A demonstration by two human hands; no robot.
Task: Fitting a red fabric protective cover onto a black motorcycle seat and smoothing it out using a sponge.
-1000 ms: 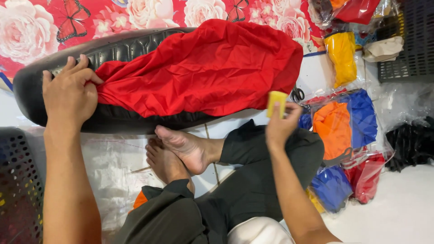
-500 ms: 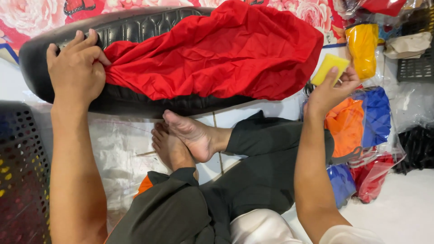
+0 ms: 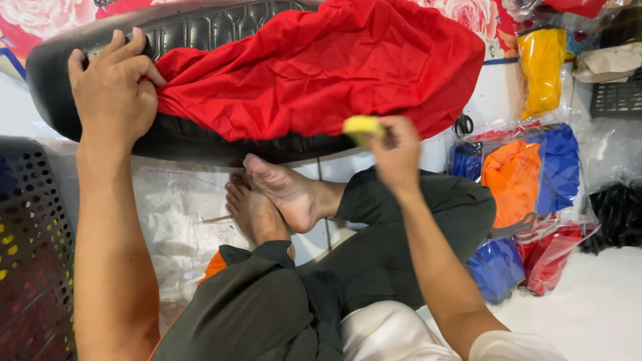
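Observation:
A long black padded seat (image 3: pixel 200 30) lies across the floor in front of me, with a red fabric cover (image 3: pixel 314 67) draped over most of it. My left hand (image 3: pixel 114 93) presses down on the seat's left end, fingers on the cover's edge. My right hand (image 3: pixel 394 154) holds a small yellow block (image 3: pixel 361 127) at the seat's lower edge, beneath the red cover. My bare feet (image 3: pixel 274 194) rest crossed just below the seat.
Plastic bags of orange, blue and red fabric (image 3: pixel 528 180) are piled at the right, with a yellow bundle (image 3: pixel 542 67) above them. A dark perforated basket (image 3: pixel 30 254) stands at the left. A floral sheet (image 3: pixel 40 17) lies behind the seat.
My right hand has swung left with the yellow block, from beside the orange bags to the seat's lower edge. The left hand stays on the seat's end.

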